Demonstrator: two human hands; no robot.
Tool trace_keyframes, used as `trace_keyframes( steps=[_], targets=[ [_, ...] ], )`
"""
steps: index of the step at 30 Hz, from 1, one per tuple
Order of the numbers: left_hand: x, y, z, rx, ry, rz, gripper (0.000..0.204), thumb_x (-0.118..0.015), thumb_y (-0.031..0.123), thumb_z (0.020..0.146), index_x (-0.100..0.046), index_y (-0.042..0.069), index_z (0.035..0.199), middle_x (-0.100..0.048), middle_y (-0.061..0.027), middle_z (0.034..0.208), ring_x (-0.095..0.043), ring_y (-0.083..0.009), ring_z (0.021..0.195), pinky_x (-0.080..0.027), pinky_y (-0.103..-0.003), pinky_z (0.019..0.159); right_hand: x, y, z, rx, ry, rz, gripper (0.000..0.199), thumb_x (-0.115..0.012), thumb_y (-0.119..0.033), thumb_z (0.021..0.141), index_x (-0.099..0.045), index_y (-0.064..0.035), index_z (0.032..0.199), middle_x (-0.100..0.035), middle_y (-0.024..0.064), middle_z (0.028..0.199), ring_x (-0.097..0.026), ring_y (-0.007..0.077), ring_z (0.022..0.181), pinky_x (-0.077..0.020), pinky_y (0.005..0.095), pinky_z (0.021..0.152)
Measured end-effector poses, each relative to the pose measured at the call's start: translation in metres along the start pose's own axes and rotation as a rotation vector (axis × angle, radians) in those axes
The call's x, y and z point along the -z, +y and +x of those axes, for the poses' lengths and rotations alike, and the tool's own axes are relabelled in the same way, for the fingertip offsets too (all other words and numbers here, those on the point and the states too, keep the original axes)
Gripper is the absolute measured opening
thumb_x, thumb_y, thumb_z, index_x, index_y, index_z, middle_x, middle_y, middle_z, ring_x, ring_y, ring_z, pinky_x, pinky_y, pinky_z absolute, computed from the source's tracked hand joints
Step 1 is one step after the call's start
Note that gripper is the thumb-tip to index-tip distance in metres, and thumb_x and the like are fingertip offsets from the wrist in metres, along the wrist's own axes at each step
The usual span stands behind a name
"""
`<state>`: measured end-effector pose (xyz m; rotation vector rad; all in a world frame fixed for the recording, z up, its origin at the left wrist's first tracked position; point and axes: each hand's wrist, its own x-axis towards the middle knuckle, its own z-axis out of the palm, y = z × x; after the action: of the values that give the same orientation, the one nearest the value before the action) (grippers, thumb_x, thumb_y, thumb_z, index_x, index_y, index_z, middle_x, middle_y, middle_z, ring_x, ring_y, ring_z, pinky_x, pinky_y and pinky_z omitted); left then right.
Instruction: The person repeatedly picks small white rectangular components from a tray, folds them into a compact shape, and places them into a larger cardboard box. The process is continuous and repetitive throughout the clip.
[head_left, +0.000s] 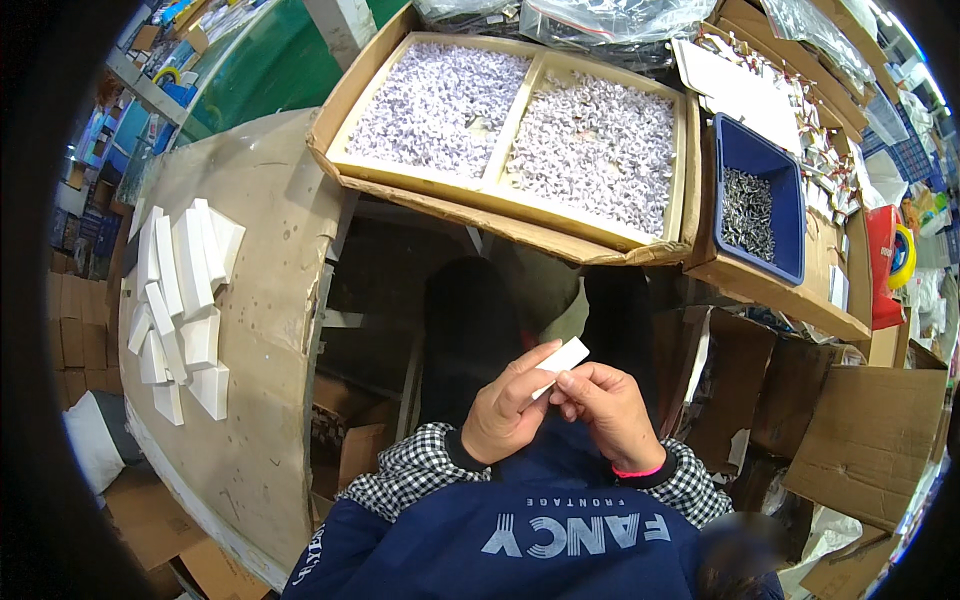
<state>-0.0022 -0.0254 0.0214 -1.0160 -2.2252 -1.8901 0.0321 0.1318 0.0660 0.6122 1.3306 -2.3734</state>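
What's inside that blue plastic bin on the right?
The blue bin holds a heap of small grey metal pieces, too small to identify. They cover only part of the bin's floor; the rest shows bare blue. Whatever lies beneath the heap is hidden.

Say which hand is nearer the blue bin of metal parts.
Right. The right hand sits below and left of the blue bin, on its side of the lap. The left hand is farther left, both pinching the small white box.

One view only, a head-worn fisheye looking steeply down the person's chest. The hands sit close below the lens at lower centre, the desk (250, 330) curves off left, and the two-part tray (510, 125) lies further ahead, edges bending at the rim.
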Motion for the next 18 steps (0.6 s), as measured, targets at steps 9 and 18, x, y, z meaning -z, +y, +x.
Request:
trace_keyframes(
  steps=[9, 18],
  targets=[
    [-0.01, -0.001, -0.012, 0.205, 0.076, -0.052, 0.05, -0.061, -0.01, 0.078, -0.044, 0.011, 0.12, -0.053, -0.0199, 0.129, -0.057, -0.0339, 0.112, -0.048, -0.035, 0.092, 0.007, -0.002, 0.014, -0.053, 0.003, -0.165, 0.027, -0.069, -0.026, 0.087, -0.068, 0.0009, 0.084, -0.065, 0.004, 0.074, -0.057, 0.0063, 0.06, -0.046, 0.0179, 0.056],
    [-0.01, 0.001, -0.021, 0.276, 0.094, -0.046, 0.045, -0.058, -0.006, 0.082, -0.043, 0.009, 0.121, -0.052, -0.0187, 0.129, -0.057, -0.0301, 0.113, -0.046, -0.034, 0.093, 0.016, 0.01, 0.02, 0.054, 0.161, -0.82, 0.039, -0.079, -0.036, 0.075, -0.065, -0.0003, 0.08, -0.064, 0.0068, 0.071, -0.059, 0.0118, 0.058, -0.0463, 0.0228, 0.054]
  ],
)
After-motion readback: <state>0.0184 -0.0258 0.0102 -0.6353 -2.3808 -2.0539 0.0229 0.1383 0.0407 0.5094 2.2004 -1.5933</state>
